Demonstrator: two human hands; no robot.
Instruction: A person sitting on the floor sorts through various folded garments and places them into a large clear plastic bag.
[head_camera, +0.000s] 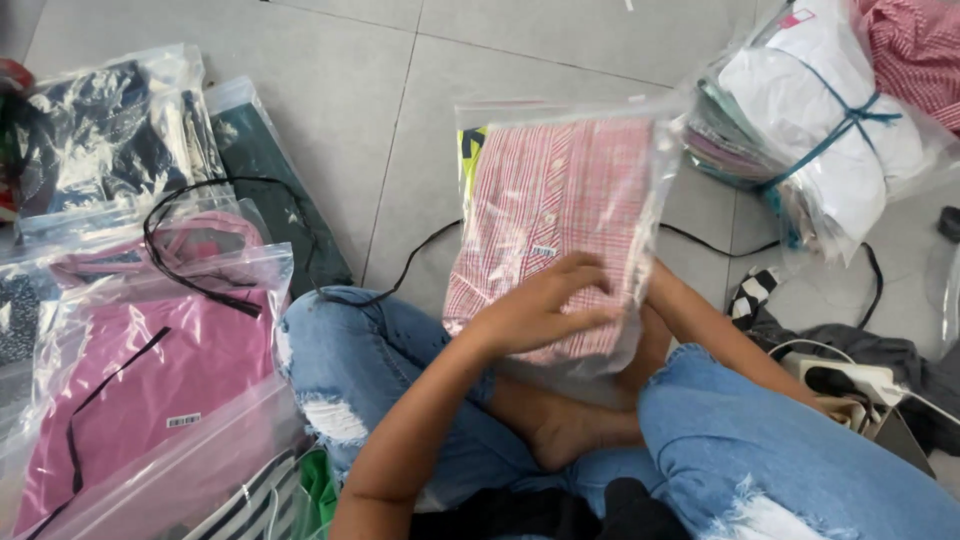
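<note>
I sit cross-legged on the floor in torn blue jeans. A clear plastic bag with a folded red-and-white checked shirt (560, 190) stands tilted upright over my lap. My left hand (545, 305) lies flat on the front of the bag near its lower edge, fingers spread. My right hand is hidden behind the bag; only its forearm (715, 330) shows, reaching up to the bag's lower right side.
Bagged garments, pink (150, 370) and dark (90, 130), lie stacked at left under a black cord (200, 250). A tied bundle of bagged clothes (820, 120) sits at upper right. A white power strip (850, 378) and dark cloth lie at right on grey tiles (380, 80).
</note>
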